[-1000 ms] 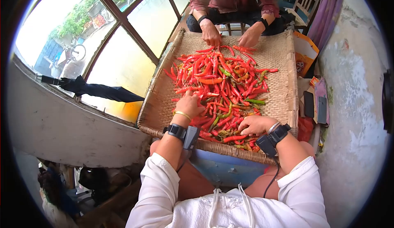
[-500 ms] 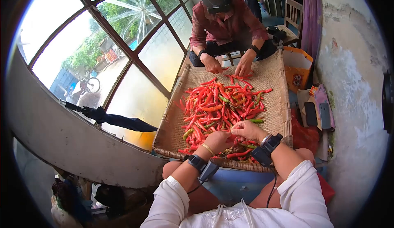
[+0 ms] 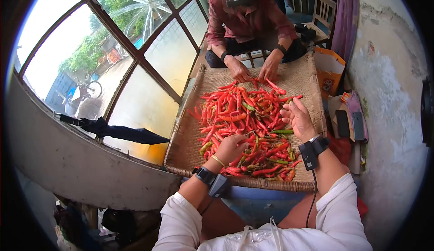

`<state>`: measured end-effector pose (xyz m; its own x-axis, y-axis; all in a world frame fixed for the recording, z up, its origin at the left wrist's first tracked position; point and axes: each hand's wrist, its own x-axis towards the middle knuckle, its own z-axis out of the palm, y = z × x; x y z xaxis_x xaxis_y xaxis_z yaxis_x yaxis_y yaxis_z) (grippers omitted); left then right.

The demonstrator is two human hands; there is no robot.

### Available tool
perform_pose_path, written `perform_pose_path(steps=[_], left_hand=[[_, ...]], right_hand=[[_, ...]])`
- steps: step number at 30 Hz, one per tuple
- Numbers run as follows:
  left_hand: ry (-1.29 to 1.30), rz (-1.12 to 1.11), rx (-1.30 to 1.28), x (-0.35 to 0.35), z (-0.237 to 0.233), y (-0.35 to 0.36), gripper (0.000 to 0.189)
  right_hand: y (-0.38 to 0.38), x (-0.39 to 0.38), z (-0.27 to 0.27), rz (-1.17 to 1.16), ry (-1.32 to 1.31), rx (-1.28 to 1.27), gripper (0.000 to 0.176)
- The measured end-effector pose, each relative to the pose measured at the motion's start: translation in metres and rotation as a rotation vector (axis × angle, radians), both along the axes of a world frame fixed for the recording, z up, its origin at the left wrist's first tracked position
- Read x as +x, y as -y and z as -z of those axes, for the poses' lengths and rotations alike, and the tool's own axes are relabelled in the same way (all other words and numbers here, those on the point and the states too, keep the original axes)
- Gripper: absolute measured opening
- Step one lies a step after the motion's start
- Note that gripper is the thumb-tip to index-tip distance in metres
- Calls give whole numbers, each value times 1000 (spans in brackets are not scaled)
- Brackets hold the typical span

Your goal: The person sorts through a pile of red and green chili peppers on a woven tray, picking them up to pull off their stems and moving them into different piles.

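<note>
Chilies (image 3: 244, 115) piled on woven tray (image 3: 187, 138), red with a few green. Left hand (image 3: 230, 148) palm-down on near side of pile, fingers curled into it, grip unclear. Right hand (image 3: 297, 119) raised at pile's right edge, fingers half-curled, contents unclear.

The left hand (image 3: 230, 148) buries its fingertips among chillies (image 3: 246, 108).

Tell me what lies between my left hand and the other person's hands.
In the head view, a pile of red chillies, with a few green ones mixed in, covers the woven tray from the left hand to the other person's hands.
</note>
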<state>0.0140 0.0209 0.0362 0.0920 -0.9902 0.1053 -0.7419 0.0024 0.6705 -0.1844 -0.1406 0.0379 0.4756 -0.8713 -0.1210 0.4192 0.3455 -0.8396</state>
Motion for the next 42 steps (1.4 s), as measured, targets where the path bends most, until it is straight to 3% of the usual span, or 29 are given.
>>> perform_pose_path(steps=[2, 5, 6, 9, 11, 13, 14, 15, 17, 18, 19, 21, 25, 27, 29, 31, 33, 36, 38, 42], left_hand=[[-20, 36, -4, 2, 0, 5, 24], [-44, 128, 13, -1, -5, 13, 23], [-39, 191, 24, -3, -6, 15, 22], [-60, 299, -9, -13, -10, 20, 22], [-69, 316, -3, -16, -2, 24, 23], [11, 361, -1, -18, -1, 26, 23], [66, 377, -34, -18, 3, 28, 21], [64, 377, -25, -17, 4, 29, 21], [44, 306, -49, -18, 4, 30, 17], [26, 275, -70, -17, 3, 30, 16], [19, 274, -66, -17, 2, 30, 16], [-2, 322, -50, -16, 2, 29, 15], [25, 357, -34, -13, 2, 27, 18], [2, 218, -235, -8, 1, 29, 26], [73, 28, -205, 6, -6, 32, 27], [235, -113, -230, 25, 1, 39, 25], [441, -101, -332, 40, 5, 44, 30], [586, -95, -301, 48, 19, 47, 32], [544, -137, 50, 45, 24, 46, 30], [553, -283, 101, 41, 21, 48, 26]], right_hand=[[-7, 0, -2, -100, -216, -10, 54], [-19, 8, 4, -405, -435, -228, 33], [-27, 12, 4, -424, -498, -412, 26], [-33, 17, 20, -419, -517, -1072, 28], [-42, 15, 13, -505, -514, -935, 30], [-45, 15, 7, -634, -670, -715, 29], [-42, 15, 16, -578, -691, -860, 27], [-41, 16, 14, -581, -688, -852, 27], [-37, 12, 4, -730, -662, -480, 27], [-34, 13, 11, -660, -584, -774, 25], [-31, 12, 14, -664, -587, -767, 25], [-30, 12, 13, -692, -718, -1010, 24], [-35, 11, 16, -789, -791, -950, 24], [-34, 8, 11, -769, -768, -713, 17], [-25, 7, 5, -771, -777, -525, 12], [-17, 4, -6, -726, -734, -410, 11], [-9, 0, -11, -678, -698, -298, 10], [-5, -1, -3, -579, -403, -146, 10], [-10, 2, -2, -614, -400, -144, 10], [-9, 0, -2, -707, -444, -156, 11]])
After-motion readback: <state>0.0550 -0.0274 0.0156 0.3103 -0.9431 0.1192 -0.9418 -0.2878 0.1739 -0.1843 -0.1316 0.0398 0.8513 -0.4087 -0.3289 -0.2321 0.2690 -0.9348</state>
